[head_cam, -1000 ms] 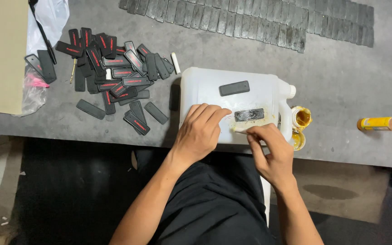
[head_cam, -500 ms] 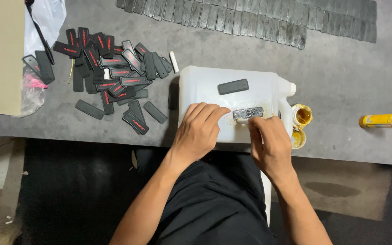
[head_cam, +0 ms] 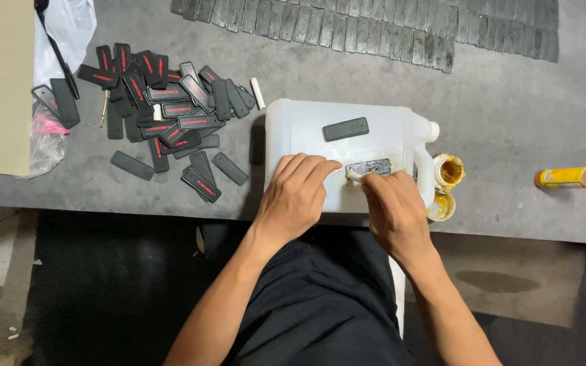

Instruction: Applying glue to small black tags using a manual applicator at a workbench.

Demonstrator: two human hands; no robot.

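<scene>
I have the white plastic jug [head_cam: 320, 146] lying flat on its side at the near edge of the grey table [head_cam: 510, 108], spout and cap pointing right, so its broad side serves as a small raised bench right in front of me. On that side lies the black rubber tag [head_cam: 369, 167] I am working on, its face smeared and shiny; a second, clean tag [head_cam: 345, 129] rests just beyond it, nearer the jug's far edge.

My left hand [head_cam: 294, 196] lies palm down on the jug, fingers stretched out and close together, the tips pressing at the left end of the smeared tag — it pins rather than grips, likely to keep the piece from sliding. My right hand [head_cam: 395, 213] is curled, fingers pinched shut on a small pale applicator [head_cam: 354, 175] whose tip touches the tag's near left corner.

Two open glue pots [head_cam: 446, 183] with yellow contents sit just right of the jug, by its handle — within easy reach of that hand. A heap of black tags with red lettering [head_cam: 164, 115] spreads toward the table's left end, and a yellow tube [head_cam: 564, 177] lies well apart near the right edge.
</scene>
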